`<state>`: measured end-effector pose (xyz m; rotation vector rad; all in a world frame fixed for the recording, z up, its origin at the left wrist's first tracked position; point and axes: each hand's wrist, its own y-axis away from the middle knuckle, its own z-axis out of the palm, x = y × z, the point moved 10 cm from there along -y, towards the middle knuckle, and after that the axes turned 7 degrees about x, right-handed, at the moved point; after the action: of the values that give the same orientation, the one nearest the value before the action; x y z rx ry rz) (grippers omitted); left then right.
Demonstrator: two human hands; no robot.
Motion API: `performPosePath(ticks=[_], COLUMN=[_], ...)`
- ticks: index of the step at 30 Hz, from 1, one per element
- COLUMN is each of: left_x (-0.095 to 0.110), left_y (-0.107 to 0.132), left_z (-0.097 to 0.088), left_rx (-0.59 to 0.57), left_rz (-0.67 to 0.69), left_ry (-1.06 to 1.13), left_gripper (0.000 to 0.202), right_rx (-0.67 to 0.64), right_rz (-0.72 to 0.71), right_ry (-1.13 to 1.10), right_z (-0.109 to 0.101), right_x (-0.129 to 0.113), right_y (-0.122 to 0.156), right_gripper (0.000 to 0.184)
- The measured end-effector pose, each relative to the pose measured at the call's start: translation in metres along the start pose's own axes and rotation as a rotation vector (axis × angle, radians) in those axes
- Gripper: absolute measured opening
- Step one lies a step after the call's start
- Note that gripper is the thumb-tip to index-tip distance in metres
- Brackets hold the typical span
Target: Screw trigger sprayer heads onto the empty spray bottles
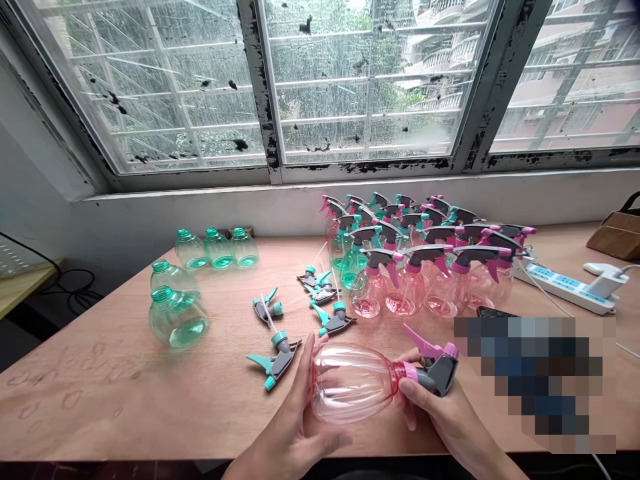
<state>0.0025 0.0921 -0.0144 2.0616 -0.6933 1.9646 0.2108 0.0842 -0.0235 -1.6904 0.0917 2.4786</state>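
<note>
A clear pink spray bottle (353, 383) lies sideways between my hands above the table's front edge. My left hand (305, 413) is wrapped round its base end, fingers behind and under it. At the neck, my right hand (425, 393) pinches the pink collar, thumb in front. A grey and pink spray head (440, 367) sits on that neck, its pink trigger pointing up. Just left of my left hand lies a grey and teal spray head (280, 360) with its tube upward. More loose teal spray heads (333, 320) lie behind the bottle.
Several green bottles without spray heads (179, 319) stand at the left. Rows of pink and green bottles with spray heads (405, 290) fill the back right. Further right are a power strip (565, 283) with a plug, a brown bag (617, 233) and a blurred-out patch. Windows run behind the table.
</note>
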Motion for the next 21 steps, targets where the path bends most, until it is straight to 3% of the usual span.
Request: performPosePath(ticks=[7, 11, 16, 21], left_x=[0.0028, 0.0021, 0.0035, 0.0081], left_y=[-0.0011, -0.0019, -0.0012, -0.0022], left_z=[-0.002, -0.003, -0.0031, 0.0018], left_rx=[0.008, 0.025, 0.022, -0.008], left_rz=[0.015, 0.021, -0.015, -0.044], left_ry=[-0.019, -0.107, -0.079, -0.011], left_gripper=[0.102, 0.09, 0.109, 0.093], right_rx=[-0.051, -0.059, -0.008, 0.015], right_rz=[0.031, 0.02, -0.004, -0.01], right_ry=[0.037, 0.049, 0.074, 0.048], right_z=[0.0026, 0.0031, 0.0009, -0.0013], right_x=[0.0061, 0.0051, -0.0002, -0.0011], right_y=[0.0016, 0.001, 0.0011, 0.0], right_gripper=[0.04, 0.037, 0.038, 0.037])
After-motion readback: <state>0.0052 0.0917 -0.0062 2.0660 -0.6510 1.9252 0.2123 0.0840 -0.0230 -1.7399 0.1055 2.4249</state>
